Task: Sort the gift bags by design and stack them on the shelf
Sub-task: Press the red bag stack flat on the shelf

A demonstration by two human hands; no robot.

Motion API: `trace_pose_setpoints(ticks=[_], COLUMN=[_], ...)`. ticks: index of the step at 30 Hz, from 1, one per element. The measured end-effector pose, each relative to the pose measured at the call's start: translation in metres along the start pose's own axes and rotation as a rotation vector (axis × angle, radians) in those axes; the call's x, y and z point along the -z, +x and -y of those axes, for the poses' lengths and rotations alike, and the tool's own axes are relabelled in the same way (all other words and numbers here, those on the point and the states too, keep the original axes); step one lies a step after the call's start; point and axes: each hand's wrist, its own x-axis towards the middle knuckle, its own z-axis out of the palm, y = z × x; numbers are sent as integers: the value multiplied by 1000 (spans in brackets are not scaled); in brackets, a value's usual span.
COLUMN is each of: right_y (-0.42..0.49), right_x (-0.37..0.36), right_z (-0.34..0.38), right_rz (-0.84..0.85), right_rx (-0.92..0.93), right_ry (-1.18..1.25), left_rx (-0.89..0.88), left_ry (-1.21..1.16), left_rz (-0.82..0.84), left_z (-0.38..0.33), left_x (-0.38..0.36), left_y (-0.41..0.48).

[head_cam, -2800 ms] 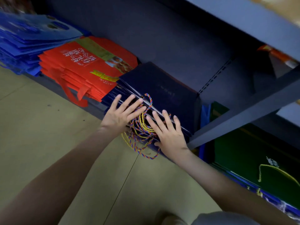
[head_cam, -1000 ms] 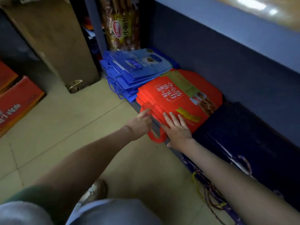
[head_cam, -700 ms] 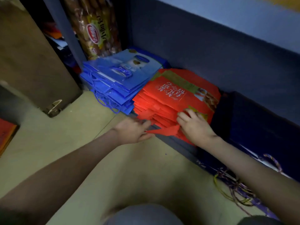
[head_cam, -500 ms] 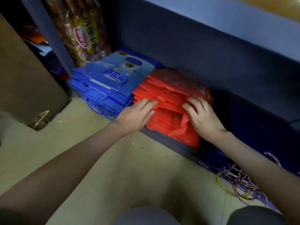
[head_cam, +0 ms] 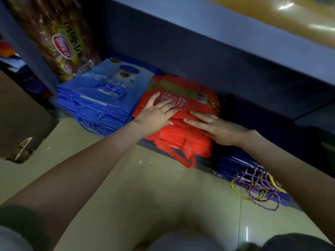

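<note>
Stack of floppy red fabric bags (head_cam: 184,140) lies under flat-fingered left hand (head_cam: 155,116) and right hand (head_cam: 221,130).

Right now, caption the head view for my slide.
Left hand and right hand press flat on the red fabric gift-bag stack beside blue paper gift bags.

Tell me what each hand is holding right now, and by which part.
Nothing is in a grip. The left hand and right hand lie flat, fingers straight, pressing on top of the stack of red gift bags.
</note>
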Motion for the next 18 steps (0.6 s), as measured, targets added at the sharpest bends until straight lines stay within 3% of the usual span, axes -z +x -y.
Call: trace_pose_setpoints(ticks=[4, 9, 14, 18], right_y=[-6, 4, 36, 42], right_x=[0, -11, -55, -59], right_z=[5, 19, 33, 28], right_rz=[-110, -344, -61, -10], right_rx=[-100, -324, -289, -292], right_ry=[29, -21, -99, -40], left_rx=[110, 518, 423, 456], left_ry=[-67, -76, 29, 31], left_rz=[-110, -415, -396, -338], left_z=[-18, -35, -51, -60], left_x=[-3, -21, -41, -39], left_y=[-27, -53, -77, -86])
